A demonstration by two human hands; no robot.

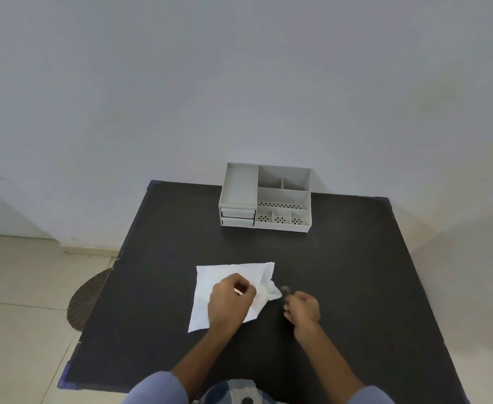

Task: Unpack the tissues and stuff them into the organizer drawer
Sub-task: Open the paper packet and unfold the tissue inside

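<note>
A white tissue pack [224, 290] lies on the black table [356, 272], well in front of the grey organizer [265, 196] with its two closed drawers [237, 217]. The left hand [230, 298] pinches the pack's right end; the right hand [303, 309], blurred, is loosely curled just beside it. No writing is legible.
</note>
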